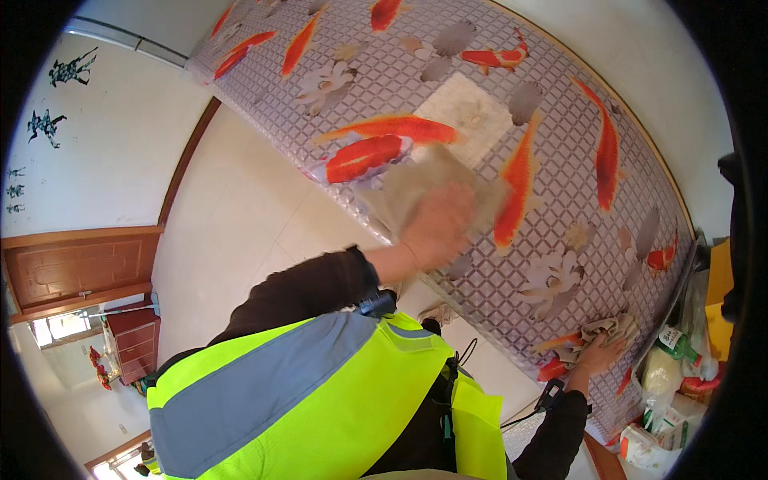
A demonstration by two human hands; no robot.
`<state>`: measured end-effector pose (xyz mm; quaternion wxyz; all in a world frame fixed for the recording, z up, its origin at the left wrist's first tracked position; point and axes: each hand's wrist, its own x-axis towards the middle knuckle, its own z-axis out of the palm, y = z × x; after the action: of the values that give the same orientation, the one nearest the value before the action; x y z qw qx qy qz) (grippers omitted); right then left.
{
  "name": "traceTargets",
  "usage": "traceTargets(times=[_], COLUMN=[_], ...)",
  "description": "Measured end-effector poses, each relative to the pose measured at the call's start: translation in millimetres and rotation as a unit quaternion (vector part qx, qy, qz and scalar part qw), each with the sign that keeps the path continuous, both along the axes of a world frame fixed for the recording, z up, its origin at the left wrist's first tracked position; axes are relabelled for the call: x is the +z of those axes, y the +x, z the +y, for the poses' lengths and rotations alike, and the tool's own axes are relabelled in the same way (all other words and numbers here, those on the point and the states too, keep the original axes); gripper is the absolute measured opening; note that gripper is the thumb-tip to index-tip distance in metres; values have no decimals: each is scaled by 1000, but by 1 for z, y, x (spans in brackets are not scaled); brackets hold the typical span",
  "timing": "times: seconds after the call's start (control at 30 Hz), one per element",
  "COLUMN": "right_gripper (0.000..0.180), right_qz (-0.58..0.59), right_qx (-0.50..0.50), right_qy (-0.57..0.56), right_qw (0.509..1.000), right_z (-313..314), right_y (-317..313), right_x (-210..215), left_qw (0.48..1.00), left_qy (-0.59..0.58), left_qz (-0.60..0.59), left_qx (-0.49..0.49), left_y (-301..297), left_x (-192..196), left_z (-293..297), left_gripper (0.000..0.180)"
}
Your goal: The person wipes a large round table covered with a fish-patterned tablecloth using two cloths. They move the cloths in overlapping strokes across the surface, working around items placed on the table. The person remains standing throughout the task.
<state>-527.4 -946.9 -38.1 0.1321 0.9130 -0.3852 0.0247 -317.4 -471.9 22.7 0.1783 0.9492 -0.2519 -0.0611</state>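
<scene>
Left hand (pixel 440 224), blurred, lies across a loose grey-beige cloth (pixel 400 188), just off centre towards two o'clock; whether its fingers grip or lie flat, I can't tell. Beneath sits a lilac-grey lattice-patterned table covering (pixel 488 284) printed with orange-red koi, and the cloth spreads close to its near edge. Over at four o'clock, the right hand (pixel 604 356) has its fingers curled on a crumpled beige-brown cloth (pixel 614 326), on the same covering. At that hand's three o'clock stands a tilted green bottle (pixel 678 344) with a white label! Out at nine o'clock, a reddish-brown wooden door (pixel 84 272).
</scene>
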Motion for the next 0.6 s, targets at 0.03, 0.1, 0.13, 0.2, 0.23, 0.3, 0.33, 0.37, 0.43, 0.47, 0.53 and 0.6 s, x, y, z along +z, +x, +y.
traceTargets(times=[0.03,0.1,0.13,0.2,0.23,0.3,0.33,0.37,0.43,0.47,0.53,0.6], right_gripper=[72,74,73,72,71,68,68,67,67,67,66,69], right_qz=[19,34,48,52,31,21,35,45,96,130,4,-33], right_qx=[-12,-32,-25,-27,-24,-66,-32,4,69,96,132,128], right_qy=[8,19,18,25,37,81,68,53,21,4,120,101], right_qw=[1000,999,998,998,999,994,997,998,993,987,984,986], right_z=[1,2,3,10,14,27,38,52,84,107,151,180], right_y=[1,3,5,7,9,18,25,32,48,58,80,94], right_x=[1,6,8,17,23,38,44,49,58,54,42,33], left_qw=[996,976,970,951,954,959,976,986,993,993,984,965], left_qy=[-34,-60,-77,-90,-106,-69,-65,-61,-38,19,85,125], left_qz=[-22,-23,-37,0,-32,-31,-37,-48,-86,-112,-137,-102], left_qx=[-85,-209,-228,-295,-278,-272,-206,-146,-68,-32,75,206], left_y=[-18,-48,-50,-50,-44,-18,-6,7,39,55,78,96], left_x=[2,3,0,-4,-7,-11,-12,-12,-15,-17,-23,-22], left_z=[-12,-20,-18,-9,1,32,52,78,131,158,200,231], left_gripper=[67,67,67,66,66,67,66,65,63,61,58,55])
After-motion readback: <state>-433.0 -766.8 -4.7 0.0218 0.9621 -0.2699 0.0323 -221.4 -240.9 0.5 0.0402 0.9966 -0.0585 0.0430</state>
